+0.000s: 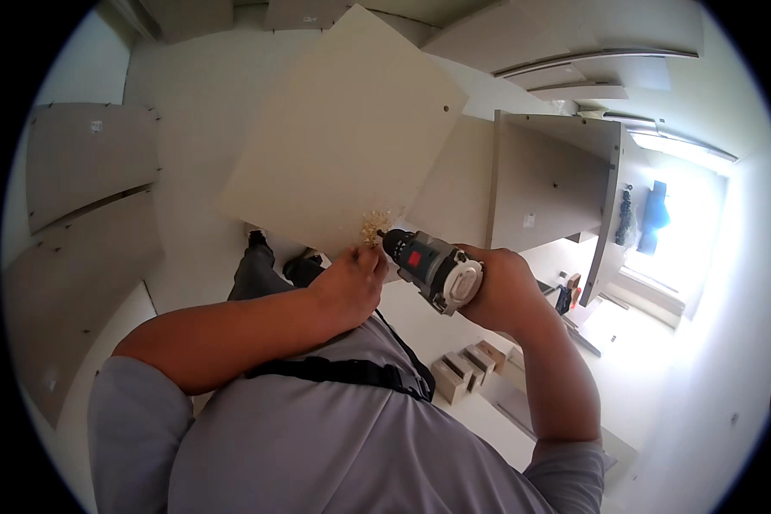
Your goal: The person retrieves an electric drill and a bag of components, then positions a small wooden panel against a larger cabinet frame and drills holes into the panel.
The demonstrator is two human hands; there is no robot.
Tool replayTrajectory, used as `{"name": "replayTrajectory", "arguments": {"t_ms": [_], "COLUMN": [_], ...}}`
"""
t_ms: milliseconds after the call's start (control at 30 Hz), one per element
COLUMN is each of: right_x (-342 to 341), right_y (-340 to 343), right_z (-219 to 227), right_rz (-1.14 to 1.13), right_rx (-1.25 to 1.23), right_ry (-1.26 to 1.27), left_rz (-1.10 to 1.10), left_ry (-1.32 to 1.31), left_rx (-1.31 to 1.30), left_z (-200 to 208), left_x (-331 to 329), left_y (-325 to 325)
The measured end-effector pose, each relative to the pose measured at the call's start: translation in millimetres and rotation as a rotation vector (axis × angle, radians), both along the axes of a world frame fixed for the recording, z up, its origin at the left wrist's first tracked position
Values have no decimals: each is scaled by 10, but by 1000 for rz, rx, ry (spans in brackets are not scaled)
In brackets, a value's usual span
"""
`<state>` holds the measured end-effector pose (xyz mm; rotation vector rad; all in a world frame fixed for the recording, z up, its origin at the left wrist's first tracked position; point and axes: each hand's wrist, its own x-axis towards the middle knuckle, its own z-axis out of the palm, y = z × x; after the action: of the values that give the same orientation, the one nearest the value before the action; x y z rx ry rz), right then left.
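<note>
My right hand (504, 287) is wrapped round a dark grey power drill (433, 265), which points left and away from me. Its chuck and bit reach the near corner of a large pale board (343, 120). Pale wood shavings (375, 224) lie heaped on the board around the bit. Close beside the chuck, my left hand (351, 281) rests at the board's near edge with its fingers drawn together. What those fingers pinch, if anything, is hidden. A small dark hole (445, 109) shows near the board's far right corner.
To the right stands a partly built cabinet (557, 180). Several small wooden blocks (463, 368) sit on the floor at lower right. Flat panels (94, 158) lie along the left, and more panels (574, 43) are at the upper right. A bright window (685, 214) is beyond the cabinet.
</note>
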<state>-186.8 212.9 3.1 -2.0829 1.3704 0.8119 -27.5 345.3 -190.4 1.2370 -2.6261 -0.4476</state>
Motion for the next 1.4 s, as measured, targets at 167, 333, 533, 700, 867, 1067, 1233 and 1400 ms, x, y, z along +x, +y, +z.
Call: {"name": "replayTrajectory", "arguments": {"t_ms": [167, 333, 533, 700, 867, 1067, 1233, 1400], "right_x": [-108, -144, -108, -266, -847, -1911, -2407, -2891], "right_y": [121, 147, 152, 192, 395, 542, 178, -382], "right_z": [-38, -89, -78, 170, 242, -589, -1256, -1578], "right_rz": [-133, -123, -138, -290, -450, -502, -357, -204], "right_rx": [-9, -40, -28, -28, -101, -234, -580, -677], "right_ry": [-57, -77, -40, -121, -555, -683, -561, -331], "left_rz": [-23, 9, -1, -56, 14, 7, 91, 158], "left_ry": [7, -67, -108, -147, -134, -150, -141, -207], "left_rx": [2, -48, -41, 57, 6, -8, 46, 120], "left_z": [-3, -36, -28, 20, 2, 94, 234, 340], "left_x": [18, -27, -34, -24, -44, -5, -26, -87], "left_y": [7, 56, 68, 37, 60, 65, 93, 131]}}
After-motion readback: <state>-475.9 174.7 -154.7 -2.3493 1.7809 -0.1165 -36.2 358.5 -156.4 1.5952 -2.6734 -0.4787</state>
